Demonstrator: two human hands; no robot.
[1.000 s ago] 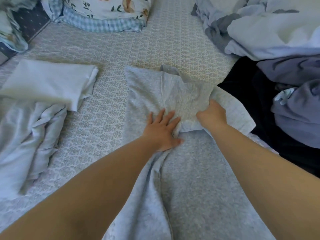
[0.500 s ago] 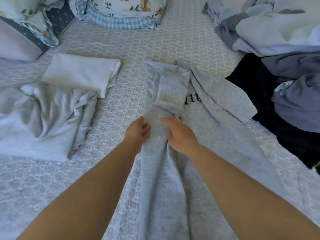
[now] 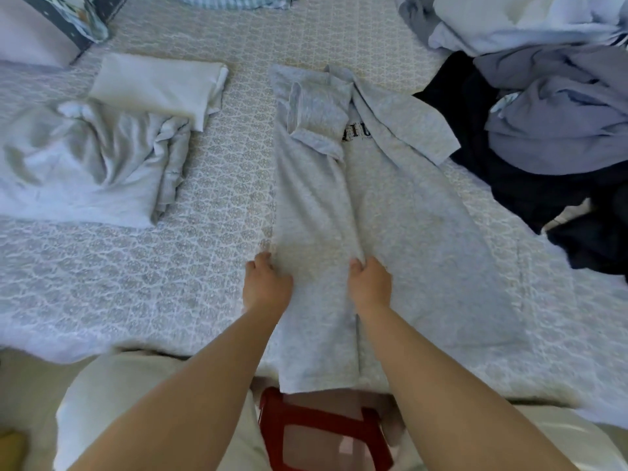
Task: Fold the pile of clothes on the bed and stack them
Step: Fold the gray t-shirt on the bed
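Both hands grip the grey garment (image 3: pixel 316 212).
Left hand (image 3: pixel 266 287) apparently pinches its edge; right hand (image 3: pixel 368 283) its folded panel (on the bed (image 3: pixel 136 283)).

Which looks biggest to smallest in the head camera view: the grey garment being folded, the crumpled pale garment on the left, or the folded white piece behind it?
1. Grey garment, clearly largest.
2. Crumpled pale garment.
3. Folded white piece, though it lies farther from the camera, so its true size is unsure.
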